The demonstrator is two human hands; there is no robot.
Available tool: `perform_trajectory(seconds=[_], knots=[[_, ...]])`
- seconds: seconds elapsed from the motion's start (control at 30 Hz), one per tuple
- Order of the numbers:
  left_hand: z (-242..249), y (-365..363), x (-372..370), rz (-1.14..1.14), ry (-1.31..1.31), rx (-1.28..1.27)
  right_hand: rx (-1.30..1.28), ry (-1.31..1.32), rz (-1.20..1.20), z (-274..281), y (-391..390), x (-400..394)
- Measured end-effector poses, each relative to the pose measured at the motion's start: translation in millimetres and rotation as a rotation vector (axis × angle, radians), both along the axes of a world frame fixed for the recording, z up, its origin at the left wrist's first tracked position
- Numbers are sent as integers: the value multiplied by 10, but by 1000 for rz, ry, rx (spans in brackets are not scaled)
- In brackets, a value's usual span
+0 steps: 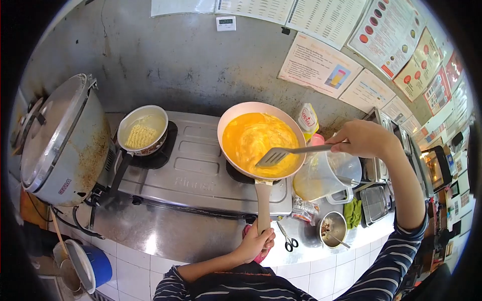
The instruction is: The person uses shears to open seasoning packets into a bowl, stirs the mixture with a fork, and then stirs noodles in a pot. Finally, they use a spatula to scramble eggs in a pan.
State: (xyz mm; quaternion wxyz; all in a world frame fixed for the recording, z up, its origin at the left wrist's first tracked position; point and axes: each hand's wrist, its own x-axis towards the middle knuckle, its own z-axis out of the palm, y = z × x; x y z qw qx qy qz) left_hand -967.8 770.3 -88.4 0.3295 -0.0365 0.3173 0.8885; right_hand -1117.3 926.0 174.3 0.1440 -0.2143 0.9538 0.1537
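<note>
A pink pan (232, 111) sits over the right burner of the stove, with yellow egg mixture (256, 135) spread inside it, partly set in pale swirls. My left hand (256, 244) is wrapped round the end of the pan's beige handle (263, 200). From the right, my right hand (362, 139) grips a grey slotted spatula (273, 156), whose flat head lies tilted in the egg at the pan's lower right.
On the left burner stands a small pot (155, 145) with noodles, beside a large rice cooker (70, 145). Right of the pan are a plastic jug (316, 175), scissors (289, 243), a metal bowl (341, 226), a green cloth (353, 213) and a lidded container (374, 204).
</note>
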Motion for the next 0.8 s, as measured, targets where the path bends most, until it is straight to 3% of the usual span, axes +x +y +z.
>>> perform_trajectory(seconds=[0.07,0.2,0.27,0.37,0.6,0.8], knots=[[3,14,4,2,3,15,35,-129,-34,22,-14,63],[0,46,38,53,-34,16,159,-76,-144,-314,-18,264],[5,58,49,71,-42,14,274,196,-3,-731,164,252],[25,80,59,102,-95,21,378,332,-22,-985,96,207],[-74,90,44,131,-1,46,291,674,96,-1417,151,-371],[-173,122,54,119,2,58,7,445,32,-1528,-9,-753]])
